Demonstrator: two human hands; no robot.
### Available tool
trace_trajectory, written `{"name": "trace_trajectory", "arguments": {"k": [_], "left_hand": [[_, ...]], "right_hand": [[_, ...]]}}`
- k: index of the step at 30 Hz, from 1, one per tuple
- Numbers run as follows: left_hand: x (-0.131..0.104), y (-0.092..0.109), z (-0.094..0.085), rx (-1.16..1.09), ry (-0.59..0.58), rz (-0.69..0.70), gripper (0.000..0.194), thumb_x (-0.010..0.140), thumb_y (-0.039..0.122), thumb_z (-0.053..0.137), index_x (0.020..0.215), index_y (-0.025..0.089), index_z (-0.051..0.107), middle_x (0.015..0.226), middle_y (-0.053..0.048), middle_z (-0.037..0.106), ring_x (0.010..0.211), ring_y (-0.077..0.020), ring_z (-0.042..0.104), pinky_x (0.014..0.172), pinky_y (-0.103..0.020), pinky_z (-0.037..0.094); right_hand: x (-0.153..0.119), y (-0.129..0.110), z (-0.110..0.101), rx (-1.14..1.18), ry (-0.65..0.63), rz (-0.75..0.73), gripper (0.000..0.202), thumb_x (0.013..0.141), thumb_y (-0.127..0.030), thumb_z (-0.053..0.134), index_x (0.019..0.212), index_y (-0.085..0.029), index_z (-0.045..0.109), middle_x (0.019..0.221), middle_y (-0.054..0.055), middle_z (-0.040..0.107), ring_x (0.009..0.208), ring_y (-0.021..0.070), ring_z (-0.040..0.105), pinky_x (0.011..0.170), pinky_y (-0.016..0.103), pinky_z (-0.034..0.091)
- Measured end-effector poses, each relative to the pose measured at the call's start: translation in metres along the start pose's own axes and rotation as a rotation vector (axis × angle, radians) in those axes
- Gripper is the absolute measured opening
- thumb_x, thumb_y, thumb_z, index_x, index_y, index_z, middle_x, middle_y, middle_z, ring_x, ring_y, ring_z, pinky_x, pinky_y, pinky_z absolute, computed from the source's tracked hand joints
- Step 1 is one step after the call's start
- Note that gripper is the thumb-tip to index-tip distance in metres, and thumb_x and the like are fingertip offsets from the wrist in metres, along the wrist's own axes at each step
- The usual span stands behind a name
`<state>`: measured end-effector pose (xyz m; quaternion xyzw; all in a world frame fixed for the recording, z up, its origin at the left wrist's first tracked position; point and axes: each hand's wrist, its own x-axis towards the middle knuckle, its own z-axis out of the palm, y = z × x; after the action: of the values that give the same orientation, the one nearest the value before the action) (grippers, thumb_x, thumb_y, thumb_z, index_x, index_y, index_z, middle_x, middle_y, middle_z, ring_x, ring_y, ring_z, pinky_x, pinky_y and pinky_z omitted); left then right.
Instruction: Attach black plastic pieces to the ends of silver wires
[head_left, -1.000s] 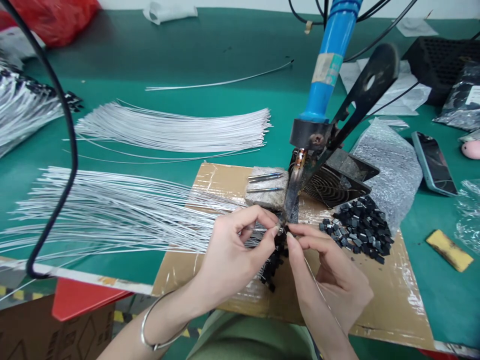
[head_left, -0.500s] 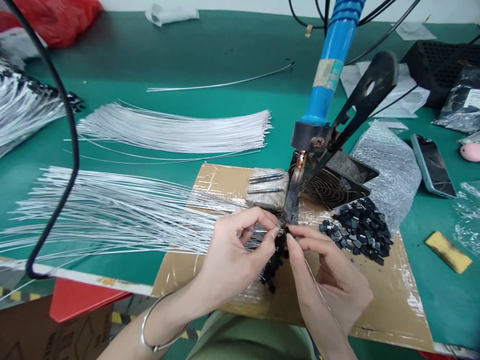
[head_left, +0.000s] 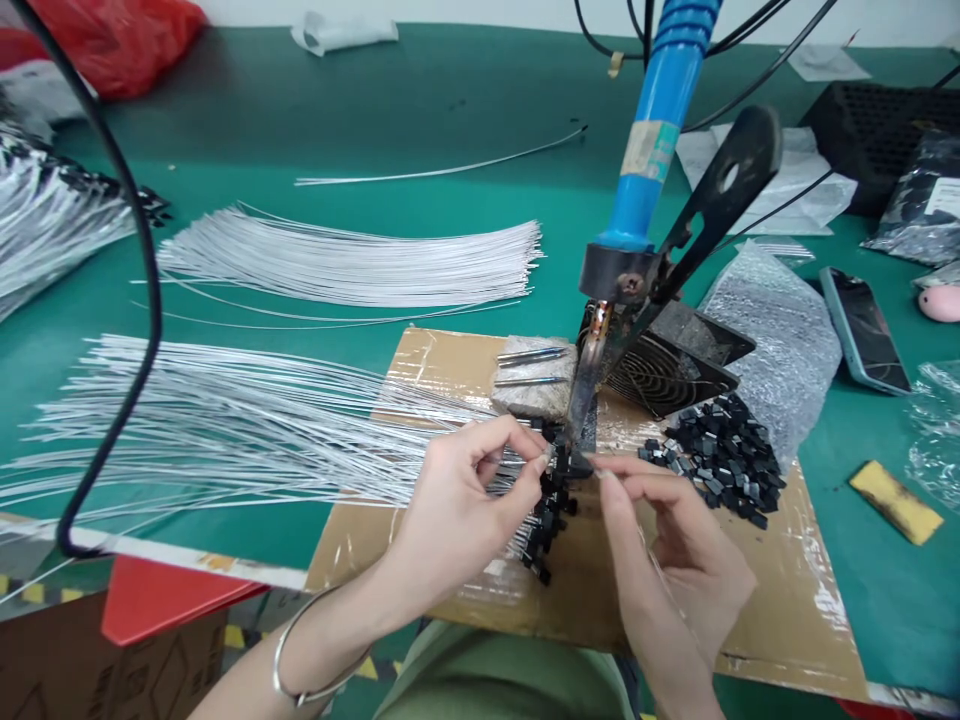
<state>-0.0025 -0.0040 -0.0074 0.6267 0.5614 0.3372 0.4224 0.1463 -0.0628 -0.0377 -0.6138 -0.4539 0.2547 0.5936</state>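
My left hand (head_left: 480, 490) is closed in a pinch just left of the soldering iron's tip; a small pale bit shows at its fingertips, too hidden to name. Closed too, my right hand (head_left: 675, 560) pinches a thin solder wire (head_left: 651, 552) that trails down across the palm. A small black piece (head_left: 579, 466) sits at its fingertips, under the tip of the blue-handled soldering iron (head_left: 592, 370), which is clamped pointing down. Below and beside the left hand, white wires (head_left: 300, 430) lie in a spread bundle, with black connectors (head_left: 541, 545) at their right ends.
Loose black connectors (head_left: 724, 460) are heaped on the cardboard (head_left: 787, 600). Behind the iron stands a small fan (head_left: 660, 375); left of it, a block (head_left: 532, 400) carries two metal rods. Another white wire bundle (head_left: 352, 260), a phone (head_left: 866, 330) and a yellow sponge (head_left: 896, 502) lie around.
My right hand has moved slightly right and my left hand slightly left, so the gap between their fingertips is wider. The black piece beneath the iron tip shows more clearly.
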Motion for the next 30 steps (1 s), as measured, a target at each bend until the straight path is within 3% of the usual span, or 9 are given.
{"name": "trace_trajectory", "arguments": {"k": [3, 6, 9, 13, 16, 21, 25, 30], "left_hand": [[-0.005, -0.008, -0.007, 0.121, 0.027, 0.065, 0.017, 0.087, 0.019, 0.065, 0.071, 0.019, 0.069, 0.079, -0.003, 0.078, 0.049, -0.0111, 0.049, 0.049, -0.026, 0.041], [-0.011, -0.015, -0.016, 0.27, 0.09, 0.237, 0.016, 0.092, 0.017, 0.064, 0.082, 0.02, 0.076, 0.093, -0.007, 0.081, 0.075, -0.0199, 0.071, 0.074, -0.034, 0.055], [-0.009, -0.02, -0.031, 0.417, 0.18, 0.362, 0.016, 0.096, 0.017, 0.063, 0.094, 0.021, 0.078, 0.103, -0.009, 0.08, 0.097, -0.0254, 0.073, 0.09, -0.04, 0.053], [0.031, -0.033, -0.059, 0.629, 0.267, 0.365, 0.013, 0.097, 0.025, 0.064, 0.095, 0.022, 0.076, 0.101, -0.009, 0.076, 0.101, -0.0295, 0.066, 0.093, -0.044, 0.048], [0.086, -0.053, -0.078, 0.68, 0.196, 0.246, 0.009, 0.093, 0.027, 0.068, 0.096, 0.02, 0.074, 0.105, -0.013, 0.069, 0.109, -0.0336, 0.059, 0.1, -0.048, 0.045], [0.156, -0.077, -0.089, 0.636, 0.113, 0.199, 0.006, 0.084, 0.019, 0.075, 0.079, 0.02, 0.071, 0.086, -0.008, 0.061, 0.097, -0.0301, 0.057, 0.096, -0.045, 0.045], [0.17, -0.078, -0.091, 0.569, 0.037, 0.19, 0.016, 0.08, 0.014, 0.075, 0.068, 0.02, 0.067, 0.08, -0.005, 0.058, 0.086, -0.0246, 0.054, 0.088, -0.04, 0.046], [0.162, -0.069, -0.101, 0.484, 0.049, 0.231, 0.012, 0.082, 0.015, 0.071, 0.074, 0.019, 0.063, 0.093, -0.008, 0.062, 0.093, -0.0251, 0.056, 0.089, -0.039, 0.046]], "right_hand": [[0.004, 0.008, -0.019, -0.074, 0.158, 0.089, 0.012, 0.095, -0.03, 0.075, 0.092, -0.02, 0.071, 0.073, -0.001, 0.072, 0.064, 0.0128, 0.069, 0.062, 0.022, 0.056], [0.005, 0.023, -0.043, -0.066, 0.236, 0.219, 0.033, 0.102, -0.046, 0.064, 0.089, -0.018, 0.075, 0.077, 0.002, 0.07, 0.069, 0.0155, 0.066, 0.07, 0.029, 0.054], [0.006, 0.041, -0.061, 0.105, 0.318, 0.203, 0.036, 0.097, -0.05, 0.067, 0.087, -0.017, 0.079, 0.086, 0.007, 0.075, 0.072, 0.0207, 0.068, 0.072, 0.037, 0.055], [0.009, 0.05, -0.066, 0.175, 0.383, 0.195, 0.032, 0.09, -0.048, 0.074, 0.079, -0.019, 0.078, 0.084, 0.006, 0.075, 0.067, 0.0205, 0.065, 0.068, 0.037, 0.053], [0.009, 0.047, -0.063, 0.15, 0.349, 0.213, 0.03, 0.093, -0.046, 0.072, 0.082, -0.018, 0.078, 0.081, 0.005, 0.074, 0.068, 0.0199, 0.066, 0.07, 0.036, 0.052], [0.006, 0.046, -0.062, 0.065, 0.323, 0.214, 0.034, 0.097, -0.046, 0.068, 0.085, -0.016, 0.077, 0.075, 0.004, 0.073, 0.067, 0.0193, 0.067, 0.07, 0.035, 0.053], [0.003, 0.05, -0.064, 0.041, 0.338, 0.239, 0.035, 0.096, -0.047, 0.071, 0.082, -0.016, 0.078, 0.076, 0.004, 0.074, 0.067, 0.0185, 0.067, 0.07, 0.033, 0.053], [0.002, 0.05, -0.065, 0.037, 0.313, 0.245, 0.036, 0.096, -0.049, 0.07, 0.084, -0.015, 0.078, 0.079, 0.005, 0.075, 0.069, 0.0188, 0.068, 0.072, 0.033, 0.053]]}}
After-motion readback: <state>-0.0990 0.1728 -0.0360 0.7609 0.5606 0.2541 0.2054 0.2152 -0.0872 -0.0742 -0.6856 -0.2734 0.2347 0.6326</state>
